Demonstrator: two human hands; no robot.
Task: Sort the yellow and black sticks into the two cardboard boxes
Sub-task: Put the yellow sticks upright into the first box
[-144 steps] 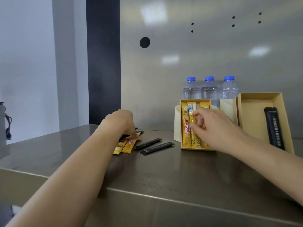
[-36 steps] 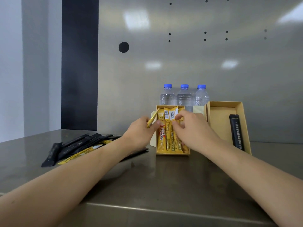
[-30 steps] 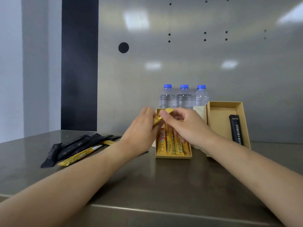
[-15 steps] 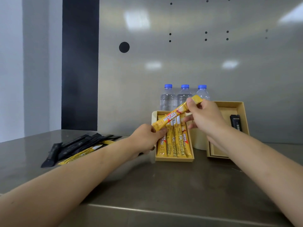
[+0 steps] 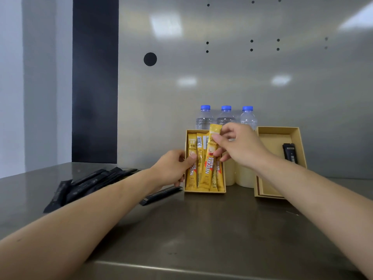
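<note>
- Right hand [image 5: 240, 147] pinched a yellow stick [image 5: 211, 156] over the left box [image 5: 201, 191].
- Left hand [image 5: 171, 168] gripped that box's left wall, thumb apparently inside.
- Black sticks [image 5: 86, 183] lay left of the box.

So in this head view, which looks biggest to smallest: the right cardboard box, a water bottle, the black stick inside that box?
1. Right cardboard box
2. Water bottle, partly hidden and farther back, so unsure
3. Black stick, partly hidden

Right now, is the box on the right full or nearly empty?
Nearly empty. The right cardboard box shows mostly bare floor, with one black stick visible by its right wall; the forearm hides its lower part.
</note>
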